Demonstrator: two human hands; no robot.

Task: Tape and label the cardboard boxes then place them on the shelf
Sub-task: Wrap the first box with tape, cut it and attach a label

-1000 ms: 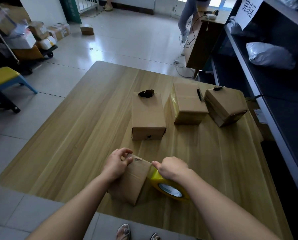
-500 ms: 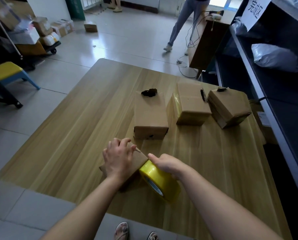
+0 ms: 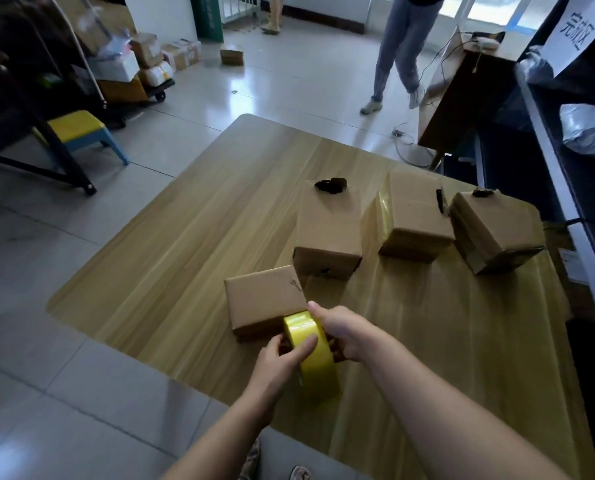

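The left hand (image 3: 282,355) grips a yellow tape roll (image 3: 311,355) from the left, thumb laid across its outer band, fingers curled out of sight behind it. The right hand (image 3: 341,332) holds the same roll from the right; its fingers wrap the far side and are mostly hidden. The roll stands on edge on the wooden surface (image 3: 185,254). Its core faces away, and whether a free end of tape is pulled out cannot be made out.

Touching the roll on its far left is the near box (image 3: 261,299), lying flat; its nearest corner is hidden behind the roll. Beyond the roll lies the middle box (image 3: 327,233), with a dark clump (image 3: 330,184) on its far edge, too dim to identify. Farther right of the roll lies a box with a glossy taped side (image 3: 413,216), and just beside that an angled box (image 3: 493,230); both carry small dark bits that cannot be read.

Well to the right of the roll runs the shelf (image 3: 566,202), dark inside, holding a pale bag (image 3: 590,129) cut off by the frame edge. A white sign (image 3: 573,32) hangs above, partly cropped. Far beyond the roll a standing person (image 3: 400,46) shows only from the waist down. Far left of it are a yellow stool (image 3: 78,126) and a blurred cart of parcels (image 3: 133,67).
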